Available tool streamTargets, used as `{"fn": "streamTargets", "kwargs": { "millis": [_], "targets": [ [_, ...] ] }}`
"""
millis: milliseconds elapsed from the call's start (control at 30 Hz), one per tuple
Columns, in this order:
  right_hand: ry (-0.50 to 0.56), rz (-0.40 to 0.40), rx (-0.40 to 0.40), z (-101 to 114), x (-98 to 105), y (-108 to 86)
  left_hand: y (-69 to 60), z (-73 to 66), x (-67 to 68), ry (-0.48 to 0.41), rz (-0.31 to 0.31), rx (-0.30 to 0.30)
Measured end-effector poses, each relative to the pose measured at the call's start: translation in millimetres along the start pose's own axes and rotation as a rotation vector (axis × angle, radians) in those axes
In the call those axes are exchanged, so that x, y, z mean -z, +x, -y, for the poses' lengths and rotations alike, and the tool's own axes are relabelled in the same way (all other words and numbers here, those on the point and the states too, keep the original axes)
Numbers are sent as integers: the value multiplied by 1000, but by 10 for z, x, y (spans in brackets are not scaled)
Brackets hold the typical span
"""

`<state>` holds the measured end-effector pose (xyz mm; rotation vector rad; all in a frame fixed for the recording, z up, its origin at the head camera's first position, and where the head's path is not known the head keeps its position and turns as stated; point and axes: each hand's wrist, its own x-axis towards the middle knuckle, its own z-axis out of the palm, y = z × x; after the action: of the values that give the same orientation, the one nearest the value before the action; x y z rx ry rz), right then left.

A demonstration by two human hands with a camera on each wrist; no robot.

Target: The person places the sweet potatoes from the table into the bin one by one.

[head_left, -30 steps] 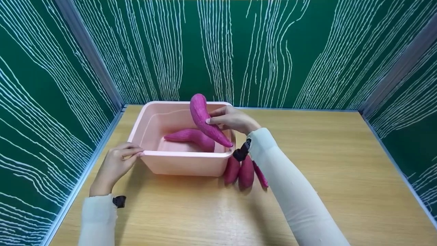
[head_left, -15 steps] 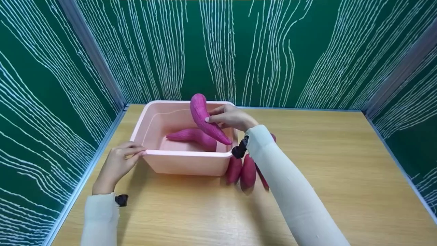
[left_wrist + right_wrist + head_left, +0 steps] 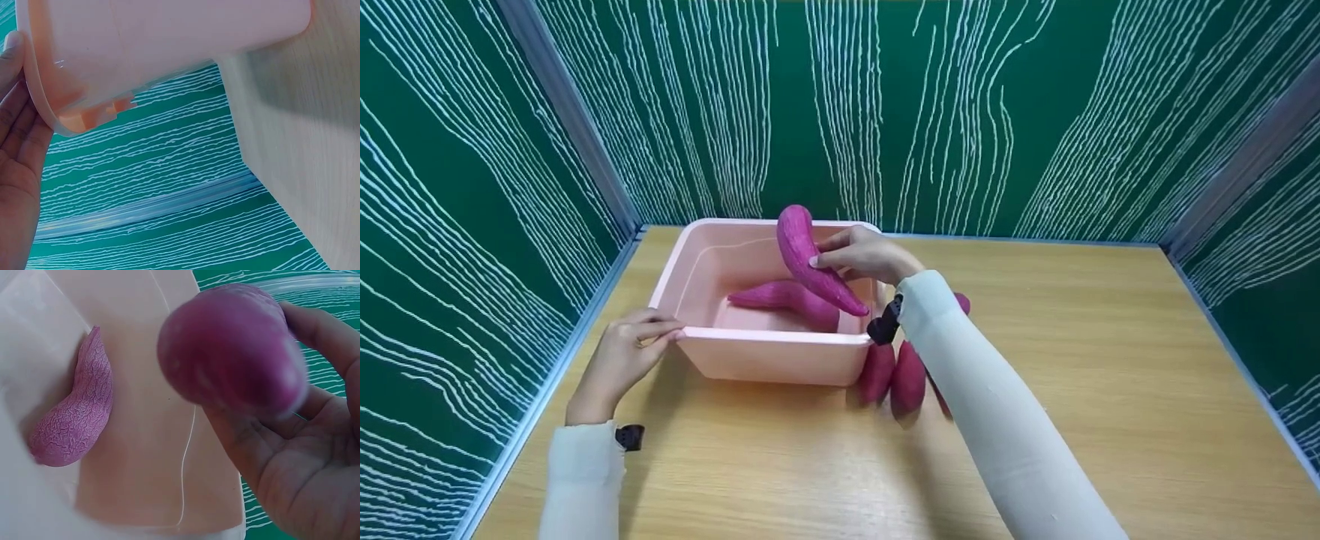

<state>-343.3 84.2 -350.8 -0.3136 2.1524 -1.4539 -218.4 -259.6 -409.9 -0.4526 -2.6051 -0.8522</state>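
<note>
My right hand [image 3: 864, 253] holds a curved purple sweet potato [image 3: 808, 259] between thumb and fingers, tilted above the right part of a pink plastic tub [image 3: 772, 361]. In the right wrist view the held sweet potato [image 3: 230, 351] looks large and blurred at its near end. A second sweet potato [image 3: 79, 405] lies on the tub's floor. My left hand [image 3: 626, 356] pinches the tub's near left corner; in the left wrist view its fingers [image 3: 22, 126] lie under the rim, the thumb on top.
Against the tub's right side on the wooden table [image 3: 780, 465] lie several more sweet potatoes [image 3: 909, 381], partly hidden by my right sleeve [image 3: 997, 397]. Green walls with white wavy lines [image 3: 825, 112] enclose the table at the back and sides.
The whole scene shifts slightly to the right in the head view. Both hands keep their holds, and the raised sweet potato stays nearly still over the tub.
</note>
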Motion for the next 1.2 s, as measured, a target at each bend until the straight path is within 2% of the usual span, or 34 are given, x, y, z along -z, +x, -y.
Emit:
{"fn": "streamTargets", "kwargs": {
  "millis": [200, 500, 733, 1200],
  "targets": [
    [-3, 12, 9, 8, -8, -20, 9, -6, 6, -4, 9, 6],
    [10, -56, 11, -3, 20, -50, 15, 23, -20, -1, -34, -47],
    [22, -56, -3, 2, 34, -62, 12, 10, -25, -4, 2, 3],
    [47, -44, 4, 18, 85, -142, 9, 5, -19, -8, 19, 33]
  ]
}}
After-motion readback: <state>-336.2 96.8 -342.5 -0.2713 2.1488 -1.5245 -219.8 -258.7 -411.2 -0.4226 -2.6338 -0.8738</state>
